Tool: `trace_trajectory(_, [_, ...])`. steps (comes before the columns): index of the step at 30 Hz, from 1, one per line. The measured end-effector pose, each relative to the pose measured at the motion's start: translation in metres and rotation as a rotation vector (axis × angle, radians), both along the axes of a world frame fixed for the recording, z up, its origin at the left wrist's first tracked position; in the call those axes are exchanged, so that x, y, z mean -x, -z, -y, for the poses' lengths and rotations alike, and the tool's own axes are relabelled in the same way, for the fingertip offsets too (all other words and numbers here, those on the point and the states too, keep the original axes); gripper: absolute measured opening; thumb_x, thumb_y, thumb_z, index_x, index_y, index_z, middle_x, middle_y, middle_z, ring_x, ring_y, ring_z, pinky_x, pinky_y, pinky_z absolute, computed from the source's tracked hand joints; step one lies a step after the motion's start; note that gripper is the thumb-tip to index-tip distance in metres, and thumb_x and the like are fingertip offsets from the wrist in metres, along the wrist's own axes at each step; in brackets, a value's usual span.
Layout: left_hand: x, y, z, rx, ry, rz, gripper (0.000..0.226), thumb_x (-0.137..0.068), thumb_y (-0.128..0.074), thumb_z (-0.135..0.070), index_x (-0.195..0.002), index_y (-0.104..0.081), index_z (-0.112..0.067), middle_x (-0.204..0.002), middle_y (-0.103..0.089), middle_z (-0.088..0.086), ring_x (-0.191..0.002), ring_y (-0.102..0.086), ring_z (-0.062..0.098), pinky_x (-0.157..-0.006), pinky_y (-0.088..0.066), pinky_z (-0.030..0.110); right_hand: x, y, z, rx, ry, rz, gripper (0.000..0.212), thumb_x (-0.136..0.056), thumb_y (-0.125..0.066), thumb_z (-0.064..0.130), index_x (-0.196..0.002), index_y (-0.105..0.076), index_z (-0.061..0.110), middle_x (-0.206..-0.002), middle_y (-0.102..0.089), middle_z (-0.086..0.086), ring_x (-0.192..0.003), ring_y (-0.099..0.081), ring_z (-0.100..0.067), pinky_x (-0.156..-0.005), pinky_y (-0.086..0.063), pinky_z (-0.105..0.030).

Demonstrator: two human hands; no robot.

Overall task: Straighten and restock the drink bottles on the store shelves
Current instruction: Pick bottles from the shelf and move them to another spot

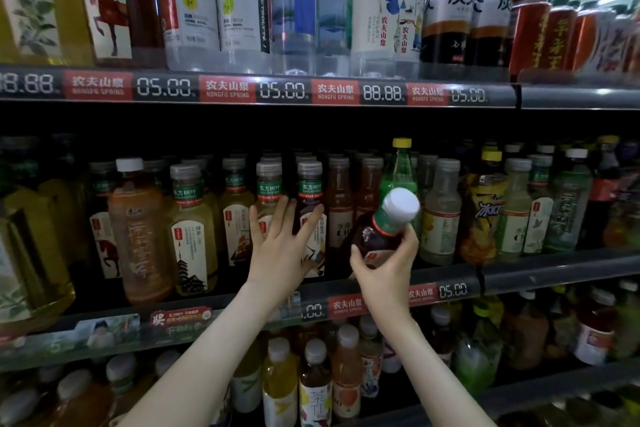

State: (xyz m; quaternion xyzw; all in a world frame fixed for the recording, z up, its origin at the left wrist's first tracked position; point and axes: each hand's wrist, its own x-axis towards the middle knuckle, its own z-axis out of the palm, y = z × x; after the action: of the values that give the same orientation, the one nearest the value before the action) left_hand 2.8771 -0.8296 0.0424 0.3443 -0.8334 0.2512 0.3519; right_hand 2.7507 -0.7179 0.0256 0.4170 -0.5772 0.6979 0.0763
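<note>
My right hand (384, 267) grips a dark tea bottle (388, 225) with a white cap and green neck band, tilted toward me in front of the middle shelf. My left hand (282, 246) is spread open, fingers resting against a dark tea bottle (311, 191) standing upright on the middle shelf, beside a yellow-green tea bottle (268, 184). The middle shelf holds a row of tea bottles with green neck bands. A green soda bottle (398, 166) with a yellow cap stands just behind the held bottle.
The middle shelf's front rail (450, 288) carries red price tags. The upper shelf (277, 90) holds water bottles, tea and red cans (533, 28). The lower shelf has juice and tea bottles (313, 381). An orange-brown bottle (138, 232) stands at the left.
</note>
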Motion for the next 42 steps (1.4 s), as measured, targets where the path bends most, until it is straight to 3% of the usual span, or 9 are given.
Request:
trace_trajectory(9, [0.005, 0.012, -0.003, -0.032, 0.029, -0.040, 0.099, -0.069, -0.081, -0.036, -0.150, -0.026, -0.024, -0.147, -0.034, 0.025, -0.143, -0.012, 0.035, -0.107, -0.010, 0.065, 0.005, -0.010, -0.016, 0.145, 0.053, -0.076, 0.081, -0.076, -0.078, 0.010, -0.140, -0.028, 0.003, -0.131, -0.033, 0.001, -0.120, -0.035, 0.001, -0.097, -0.029, 0.001])
trace_trajectory(17, [-0.014, 0.008, -0.008, -0.193, 0.072, -0.373, 0.081, -0.076, -0.073, -0.015, -0.144, -0.029, -0.012, -0.146, -0.030, 0.025, -0.133, -0.028, 0.042, -0.099, -0.037, 0.062, -0.010, -0.023, -0.026, 0.137, -0.039, -0.084, 0.078, -0.077, -0.078, 0.018, -0.134, -0.026, 0.031, -0.130, -0.040, 0.004, -0.118, -0.039, 0.011, -0.097, -0.032, -0.003])
trace_trajectory(20, [-0.018, -0.003, -0.001, -0.300, 0.077, -0.480, 0.081, -0.080, -0.072, -0.022, -0.144, -0.024, -0.010, -0.148, -0.024, 0.027, -0.134, -0.025, 0.048, -0.105, -0.032, 0.064, -0.008, -0.022, -0.027, 0.107, -0.022, -0.077, 0.078, -0.078, -0.077, 0.020, -0.137, -0.027, 0.029, -0.130, -0.040, 0.004, -0.118, -0.045, -0.005, -0.102, -0.040, -0.017])
trace_trajectory(23, [-0.015, -0.011, 0.000, -0.144, 0.100, -0.388, 0.072, -0.083, -0.064, -0.037, -0.143, -0.028, -0.020, -0.150, -0.025, 0.020, -0.137, -0.022, 0.042, -0.110, -0.015, 0.061, -0.005, -0.021, -0.030, 0.096, 0.004, -0.056, 0.078, -0.078, -0.077, 0.021, -0.139, -0.028, 0.026, -0.131, -0.039, 0.005, -0.119, -0.046, -0.013, -0.104, -0.041, -0.024])
trace_trajectory(27, [0.007, -0.025, -0.014, -0.029, 0.072, -0.242, 0.089, -0.084, -0.060, -0.044, -0.152, -0.005, -0.029, -0.150, -0.034, 0.015, -0.146, -0.004, 0.030, -0.110, 0.014, 0.054, -0.002, -0.020, -0.036, 0.104, 0.020, -0.039, 0.078, -0.078, -0.077, 0.019, -0.136, -0.026, 0.032, -0.131, -0.037, 0.008, -0.117, -0.037, 0.006, -0.095, -0.030, 0.000])
trace_trajectory(31, [0.029, -0.026, -0.017, -0.175, -0.031, -0.175, 0.099, -0.090, -0.048, -0.051, -0.136, 0.038, -0.033, -0.154, -0.021, 0.024, -0.141, 0.026, 0.030, -0.099, 0.035, 0.053, 0.000, -0.017, -0.043, 0.073, 0.031, -0.060, 0.079, -0.078, -0.077, 0.025, -0.132, -0.023, 0.044, -0.128, -0.041, 0.012, -0.119, -0.048, -0.015, -0.104, -0.044, -0.036])
trace_trajectory(35, [0.038, -0.027, -0.020, -0.271, -0.011, -0.209, 0.095, -0.082, -0.061, -0.048, -0.151, 0.004, -0.037, -0.143, -0.029, 0.030, -0.141, -0.004, 0.040, -0.111, 0.009, 0.054, 0.006, -0.015, -0.052, 0.079, 0.049, -0.062, 0.081, -0.077, -0.078, 0.024, -0.135, -0.024, 0.043, -0.132, -0.041, 0.005, -0.121, -0.048, -0.018, -0.104, -0.044, -0.035])
trace_trajectory(38, [0.039, -0.021, -0.026, -0.241, 0.053, -0.281, 0.089, -0.073, -0.073, -0.038, -0.147, -0.024, -0.036, -0.121, -0.041, 0.030, -0.120, -0.034, 0.047, -0.100, -0.029, 0.060, 0.013, -0.014, -0.058, 0.093, 0.062, -0.051, 0.081, -0.077, -0.078, 0.018, -0.142, -0.028, 0.019, -0.132, -0.038, 0.006, -0.119, -0.038, 0.002, -0.098, -0.033, -0.004])
trace_trajectory(42, [0.029, 0.004, -0.041, -0.087, 0.307, -0.391, 0.091, -0.075, -0.074, -0.013, -0.147, -0.023, -0.036, -0.128, -0.040, 0.028, -0.118, -0.042, 0.045, -0.093, -0.046, 0.055, 0.020, -0.014, -0.065, 0.107, 0.097, -0.069, 0.081, -0.077, -0.078, 0.015, -0.142, -0.030, 0.010, -0.135, -0.042, -0.004, -0.119, -0.039, -0.001, -0.092, -0.029, 0.004])
